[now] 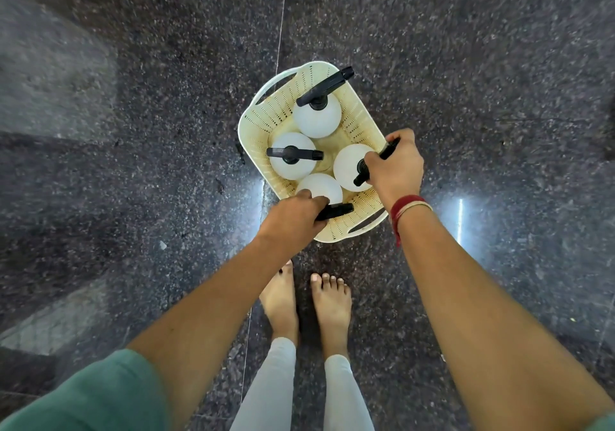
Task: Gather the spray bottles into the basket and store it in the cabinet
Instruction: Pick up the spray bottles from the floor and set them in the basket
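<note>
Four spray bottles (317,119) fill the basket (256,124); each hand, left hand (293,217) and right hand (397,167), grips one.

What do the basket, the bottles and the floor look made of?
Cream perforated basket: likely moulded plastic, matte, with slotted walls and cut-out handles. White round spray bottles: apparently frosted plastic or glass, unclear which; black spray heads look like plastic. Dark speckled floor: polished stone, probably granite, showing sharp light reflections.
</note>
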